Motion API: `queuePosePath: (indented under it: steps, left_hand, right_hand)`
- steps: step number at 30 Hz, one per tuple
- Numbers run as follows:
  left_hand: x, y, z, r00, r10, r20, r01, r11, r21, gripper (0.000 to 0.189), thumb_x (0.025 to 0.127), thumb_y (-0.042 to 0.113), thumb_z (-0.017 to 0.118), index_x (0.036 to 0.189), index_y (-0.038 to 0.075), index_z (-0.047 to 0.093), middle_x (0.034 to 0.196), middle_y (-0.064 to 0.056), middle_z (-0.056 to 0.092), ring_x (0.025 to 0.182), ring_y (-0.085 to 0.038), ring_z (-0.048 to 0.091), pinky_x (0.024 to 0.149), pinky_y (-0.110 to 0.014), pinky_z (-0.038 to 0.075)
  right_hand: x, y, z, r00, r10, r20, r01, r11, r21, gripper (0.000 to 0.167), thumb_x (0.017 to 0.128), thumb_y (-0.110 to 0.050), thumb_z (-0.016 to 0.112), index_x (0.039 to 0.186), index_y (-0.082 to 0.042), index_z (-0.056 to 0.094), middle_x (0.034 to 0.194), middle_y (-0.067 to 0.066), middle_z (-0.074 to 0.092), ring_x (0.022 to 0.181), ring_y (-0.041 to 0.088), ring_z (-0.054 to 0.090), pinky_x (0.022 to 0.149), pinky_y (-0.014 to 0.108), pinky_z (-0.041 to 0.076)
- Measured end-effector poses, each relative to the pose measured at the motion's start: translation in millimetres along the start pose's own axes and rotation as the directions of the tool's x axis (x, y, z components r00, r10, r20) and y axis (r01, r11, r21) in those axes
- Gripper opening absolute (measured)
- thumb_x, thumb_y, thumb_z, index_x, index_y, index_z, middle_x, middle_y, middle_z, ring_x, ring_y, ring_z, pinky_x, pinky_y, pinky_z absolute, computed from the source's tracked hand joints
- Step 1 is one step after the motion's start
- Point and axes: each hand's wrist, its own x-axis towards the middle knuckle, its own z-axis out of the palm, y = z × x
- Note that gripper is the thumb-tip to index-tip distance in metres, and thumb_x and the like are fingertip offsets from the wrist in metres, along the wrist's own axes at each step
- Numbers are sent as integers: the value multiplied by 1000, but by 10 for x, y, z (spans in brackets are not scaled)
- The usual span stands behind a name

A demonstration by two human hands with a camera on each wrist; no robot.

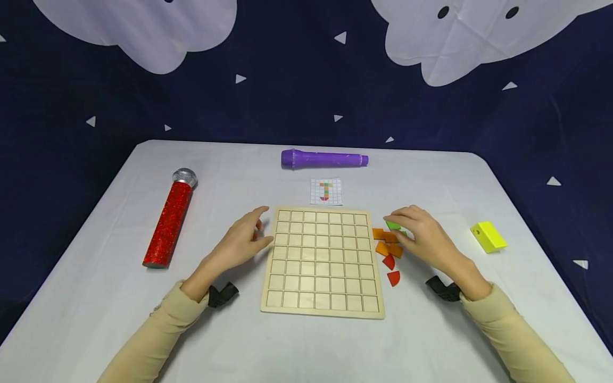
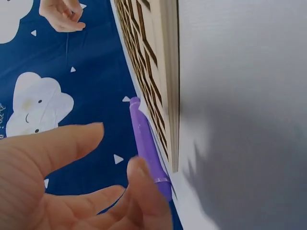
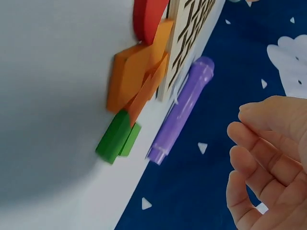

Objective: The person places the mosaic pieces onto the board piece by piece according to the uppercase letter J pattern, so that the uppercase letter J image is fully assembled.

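A wooden grid board [image 1: 322, 261] lies between the two hands, its squares bare. Beside its left edge my left hand [image 1: 239, 239] hovers, fingers loosely bent around nothing. My right hand [image 1: 421, 234] hangs over the loose pieces at the board's right side, thumb and fingers apart, holding nothing in the right wrist view. Under its fingertips lie green pieces [image 3: 114, 138], partly hidden in the head view. Next to them are several orange pieces [image 1: 395, 250] and two red quarter-round pieces [image 1: 394, 278]. A small pattern card [image 1: 326, 191] with a coloured figure lies behind the board.
A purple microphone [image 1: 325, 159] lies at the table's back. To the left rests a red glittery microphone [image 1: 171, 223] with a silver head. A yellow block [image 1: 488, 237] sits at the far right. The white-covered table [image 1: 230, 340] meets a dark blue patterned backdrop [image 1: 287, 96].
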Motion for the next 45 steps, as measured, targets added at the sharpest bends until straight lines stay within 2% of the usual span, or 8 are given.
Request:
queuePosePath:
  steps: [5, 11, 19, 26, 32, 41, 45]
  left_hand:
    - [0, -36, -18, 998, -25, 50, 26, 999, -18, 69, 84, 12, 68, 140, -2, 32, 83, -8, 59, 60, -11, 50, 56, -24, 42]
    - [2, -84, 36, 987, -52, 155, 62, 996, -66, 68, 82, 8, 70, 138, -4, 33, 77, -7, 61, 57, -10, 55, 55, -24, 45]
    - [10, -110, 78, 982, -29, 188, 53, 991, -122, 62, 80, 3, 71, 133, -5, 39, 74, -8, 63, 54, -10, 62, 56, -24, 50]
    - [10, -130, 120, 977, -34, 213, 63, 989, -132, 64, 79, 2, 72, 134, -4, 39, 73, -6, 65, 51, -9, 62, 58, -22, 51]
    - [34, -125, 112, 978, -57, 200, 81, 990, -114, 65, 78, 4, 72, 134, -3, 39, 71, -5, 65, 51, -9, 61, 61, -23, 50]
    - [16, -136, 136, 976, -76, 203, 105, 985, -134, 66, 78, 4, 72, 135, -2, 39, 69, -4, 66, 51, -10, 62, 63, -24, 52]
    - [17, -144, 137, 977, -70, 203, 102, 983, -152, 65, 78, 4, 72, 134, -2, 39, 69, -5, 66, 51, -10, 63, 65, -25, 54]
  right_hand:
    - [-53, 77, -21, 999, 54, -6, -54, 999, 1, 31, 70, 8, 74, 99, 0, 70, 96, 11, 68, 87, 23, 59, 73, 38, 51]
    - [-123, 191, 4, 994, 102, 29, -102, 995, -17, 28, 72, 7, 73, 99, 1, 70, 94, 13, 68, 85, 24, 59, 70, 40, 53]
    - [-108, 317, 39, 977, 171, 130, -172, 985, -1, 26, 76, 6, 68, 101, 2, 70, 99, 17, 67, 88, 28, 62, 73, 43, 55]
    - [-50, 399, 96, 946, 214, 242, -226, 974, 22, 25, 80, 5, 66, 105, 2, 68, 106, 19, 66, 97, 32, 62, 83, 48, 53]
    - [13, 470, 130, 936, 202, 289, -224, 973, 46, 26, 81, 4, 65, 106, 2, 68, 107, 18, 67, 100, 32, 61, 88, 49, 51]
    - [8, 455, 162, 945, 148, 291, -179, 980, 82, 25, 80, 2, 68, 104, -2, 69, 105, 13, 69, 92, 24, 62, 76, 40, 52]
    - [21, 411, 161, 945, 127, 300, -167, 980, 111, 24, 81, -2, 69, 105, -4, 70, 105, 10, 69, 92, 21, 62, 76, 38, 52]
